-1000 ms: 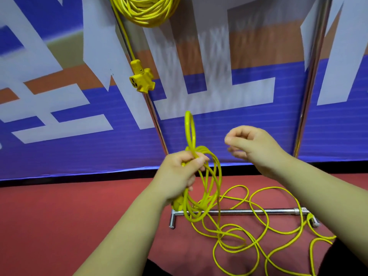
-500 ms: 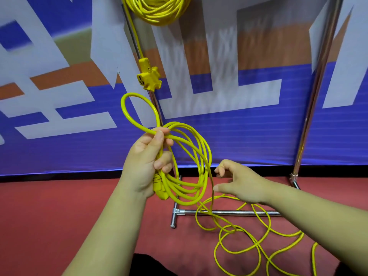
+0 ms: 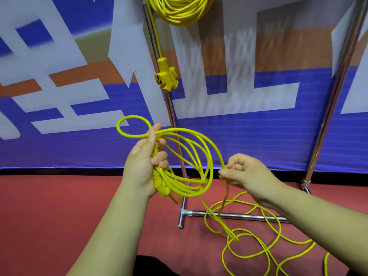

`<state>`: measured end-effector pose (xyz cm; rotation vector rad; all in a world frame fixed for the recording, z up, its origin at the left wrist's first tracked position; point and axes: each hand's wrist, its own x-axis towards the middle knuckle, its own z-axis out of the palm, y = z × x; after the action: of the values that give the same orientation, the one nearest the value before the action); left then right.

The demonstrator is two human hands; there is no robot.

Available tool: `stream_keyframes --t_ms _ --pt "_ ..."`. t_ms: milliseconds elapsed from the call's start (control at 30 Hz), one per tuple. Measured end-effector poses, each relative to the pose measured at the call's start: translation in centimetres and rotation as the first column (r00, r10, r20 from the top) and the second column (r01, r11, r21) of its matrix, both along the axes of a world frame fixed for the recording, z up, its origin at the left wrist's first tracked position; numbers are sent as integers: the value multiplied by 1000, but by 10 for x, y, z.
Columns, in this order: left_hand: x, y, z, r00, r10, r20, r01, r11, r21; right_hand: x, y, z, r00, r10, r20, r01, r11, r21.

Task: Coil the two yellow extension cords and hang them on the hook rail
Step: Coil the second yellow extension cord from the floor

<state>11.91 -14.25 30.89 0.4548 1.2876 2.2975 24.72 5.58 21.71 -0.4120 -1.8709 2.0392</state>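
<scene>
Coil (image 3: 175, 184) clenched in left grip (image 3: 145, 164); right grip (image 3: 245, 172) pinches slack (image 3: 245, 256) trailing to floor (image 3: 59, 216). Keep loops equal, roll out twist each pass. Other cord (image 3: 179, 10) hangs above.

No legible text. Banner (image 3: 258, 136): large white strokes on blue and orange, possibly fragments of oversized characters, cropped and blurred beyond reading. Socket (image 3: 166, 76): yellow body with dark slot openings; any moulded lettering is too small to make out.
</scene>
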Motion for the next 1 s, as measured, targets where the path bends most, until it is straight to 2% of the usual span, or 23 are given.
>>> stream_keyframes --t_ms 67,133,200,267,300,367,467,533,633,733,800,900,1000 --pt "-3 3 -9 998 28 -49 -36 982 -183 -2 2 9 990 -144 -11 140 976 -164" --pt "0 8 -19 992 -26 -121 -25 913 -408 -4 10 15 952 -306 21 305 934 -188" --pt "6 12 -26 988 -99 -120 20 847 -531 -5 22 12 894 -440 83 448 887 -115" --pt "9 14 -26 987 -120 -106 45 840 -540 -7 37 0 845 -502 183 499 864 67" --pt "8 13 -24 986 -122 -110 48 853 -519 -7 42 -7 830 -502 242 460 863 210" --pt "7 11 -18 984 -127 -128 58 894 -445 -5 45 -16 814 -459 355 262 836 482" --pt "8 8 -11 982 -118 -151 65 947 -315 -3 39 -21 835 -363 414 -71 675 735" --pt "9 8 -9 981 -86 -175 41 968 -249 1 30 -14 849 -245 469 -260 578 773" --pt "8 10 -11 975 -41 -217 -10 973 -230 8 21 4 824 -80 560 -449 510 734" --pt "9 14 -16 962 -9 -271 -68 959 -275 18 20 23 810 52 584 -518 530 671" --pt "10 17 -20 946 -2 -323 -111 937 -331 24 25 32 831 91 549 -502 550 668" --pt "13 23 -27 910 -56 -411 -144 886 -440 27 37 37 928 -32 371 -260 657 708" --pt "17 29 -33 887 -101 -450 -152 856 -493 25 50 34 953 -244 181 68 751 656"
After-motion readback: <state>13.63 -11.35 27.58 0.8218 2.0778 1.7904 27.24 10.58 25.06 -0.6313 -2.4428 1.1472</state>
